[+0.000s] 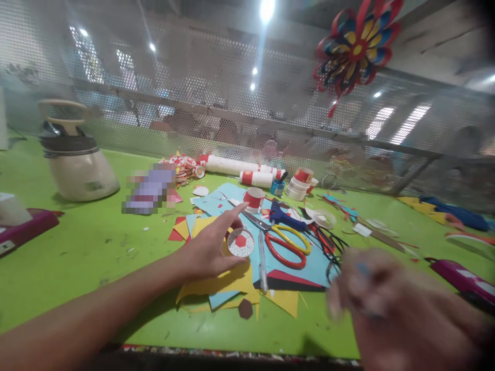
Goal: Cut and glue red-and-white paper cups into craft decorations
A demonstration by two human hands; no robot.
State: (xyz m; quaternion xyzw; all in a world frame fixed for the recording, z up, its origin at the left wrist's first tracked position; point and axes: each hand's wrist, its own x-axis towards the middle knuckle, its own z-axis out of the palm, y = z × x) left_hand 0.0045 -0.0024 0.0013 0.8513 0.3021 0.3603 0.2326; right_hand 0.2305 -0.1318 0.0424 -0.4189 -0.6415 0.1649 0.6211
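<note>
My left hand [212, 242] reaches over the paper pile, its thumb and fingers around a white dotted paper disc [240, 242] with a red hexagon in its middle. The index finger stretches toward a red and white paper cup [253, 200]. At the lower right, my right hand [381, 288] is curled and smeared by motion, with a small blue spot at its fingers. Between the hands lie scissors with red and yellow handles [288, 247] and a clear pen [262, 263]. Yellow paper [228, 281] and light blue paper [317, 263] spread beneath them.
A dark hexagon [245, 308] lies near the front edge. Behind are a blue-handled tool [288, 216], a blue bottle [277, 187], stacked paper cups [257, 179] and a phone [150, 190]. A beige jug [79, 154] stands left; purple power strips [466, 278] lie at both sides.
</note>
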